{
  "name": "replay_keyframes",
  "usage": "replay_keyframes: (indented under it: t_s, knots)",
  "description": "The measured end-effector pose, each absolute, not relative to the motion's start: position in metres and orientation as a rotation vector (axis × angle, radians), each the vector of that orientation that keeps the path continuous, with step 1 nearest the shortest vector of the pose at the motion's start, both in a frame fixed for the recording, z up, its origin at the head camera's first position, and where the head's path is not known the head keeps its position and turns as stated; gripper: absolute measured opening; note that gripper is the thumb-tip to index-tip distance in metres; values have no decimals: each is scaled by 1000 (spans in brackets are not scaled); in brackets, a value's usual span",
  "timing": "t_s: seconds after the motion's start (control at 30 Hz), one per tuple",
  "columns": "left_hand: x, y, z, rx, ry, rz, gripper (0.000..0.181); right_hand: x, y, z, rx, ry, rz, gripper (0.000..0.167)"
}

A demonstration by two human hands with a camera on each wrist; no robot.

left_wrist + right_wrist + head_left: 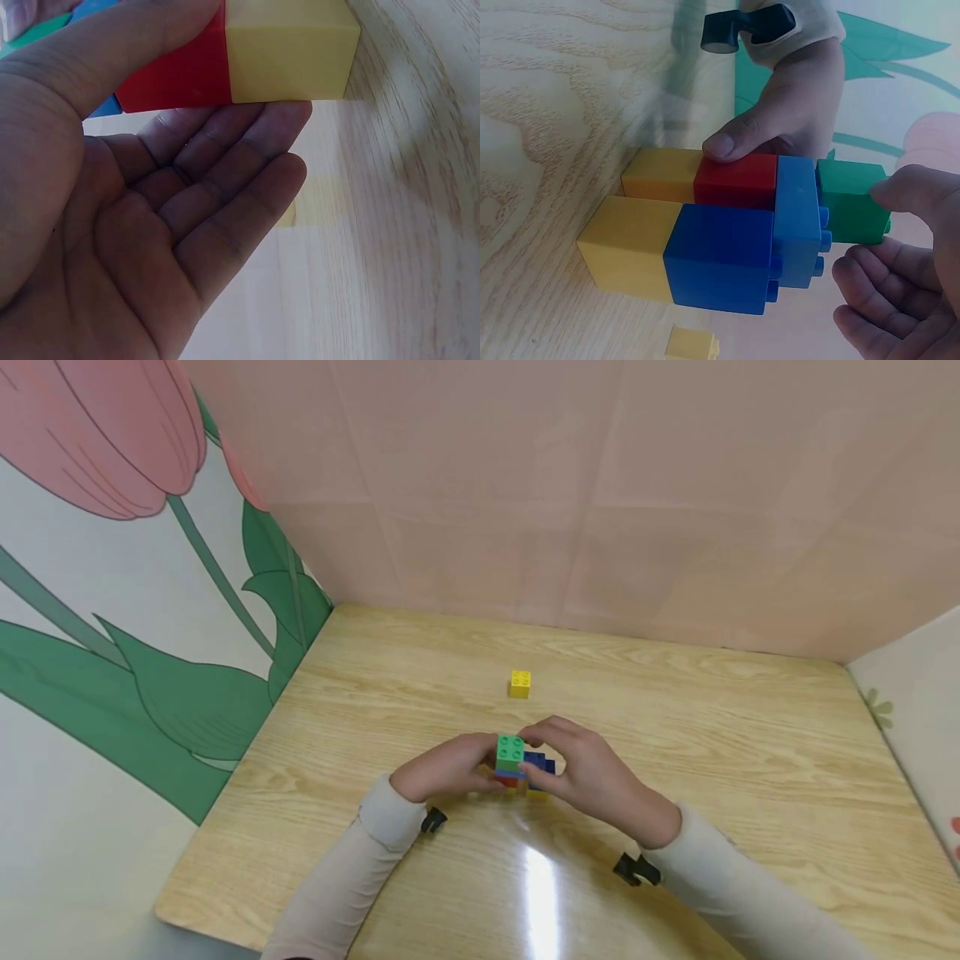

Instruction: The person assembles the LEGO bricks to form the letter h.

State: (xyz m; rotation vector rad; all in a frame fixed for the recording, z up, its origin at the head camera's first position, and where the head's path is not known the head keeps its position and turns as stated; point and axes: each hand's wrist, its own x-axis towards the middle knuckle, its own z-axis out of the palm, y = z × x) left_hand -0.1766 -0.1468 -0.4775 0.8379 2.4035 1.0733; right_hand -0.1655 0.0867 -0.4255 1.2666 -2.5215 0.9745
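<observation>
While the head view shows us mostly the studded top of the green brick [510,756], the right wrist view lays bare the flat, glossy sides of the whole build [718,259]. There we see two columns side by side: a red brick [735,180] on a yellow one, and a dark-blue brick [720,255] on another yellow. A longer light-blue brick [796,232] lies over the red, the green above it; whether the green is pressed fully home we cannot tell.

From the left wrist we see what the head view hides: the open palm of the left hand [450,766], its thumb across the red brick and its fingers reaching along the opposite side, so that they pinch the red between them. The right hand [596,772] arches in from the other side, thumb and fingertips pinching the green brick.

We find the build well in from the edges of the wood-grained table [300,827], somewhat left of its middle. Between it and the far edge sits a square, studded loose yellow brick [521,685]. Pale sleeves [326,881] cover both forearms.
</observation>
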Motion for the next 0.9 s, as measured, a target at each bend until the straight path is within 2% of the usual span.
replay_keyframes:
  t_s: [0.9]
  knots:
    - [-176, -145, -477, 859, 2417, 1063, 44, -166, 88, -429, 1307, -2486, 907, 36]
